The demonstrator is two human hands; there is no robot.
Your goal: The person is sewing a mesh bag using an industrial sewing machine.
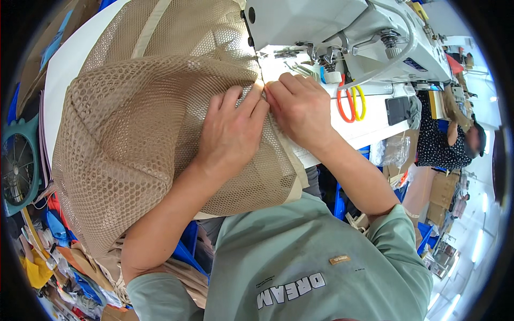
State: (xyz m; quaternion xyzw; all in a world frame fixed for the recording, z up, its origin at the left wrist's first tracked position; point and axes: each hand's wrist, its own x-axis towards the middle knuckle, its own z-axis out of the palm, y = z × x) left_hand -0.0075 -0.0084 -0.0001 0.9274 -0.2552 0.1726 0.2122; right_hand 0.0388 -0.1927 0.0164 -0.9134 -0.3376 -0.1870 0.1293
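Note:
A large piece of tan mesh fabric point(120, 125) with pale binding strips drapes over the white table and my lap. My left hand point(231, 134) lies on the mesh with its fingers bent, the thumb and index finger gripping it close to its right edge. Right beside it, my right hand point(301, 109) is closed in a pinch on that same edge, its fingertips nearly touching the left ones. Both hands are just in front of a white sewing machine point(305, 21). The fabric's edge runs up from my fingers toward the machine; what lies under the fingertips is hidden.
Scissors with red-orange handles point(345, 106) and a yellow-handled tool point(361, 103) lie right of my right hand. Farther right is a dark phone point(397, 111). A green-framed fan point(21, 163) stands at the left, above heaped cloth. Another person point(441, 142) is at the far right.

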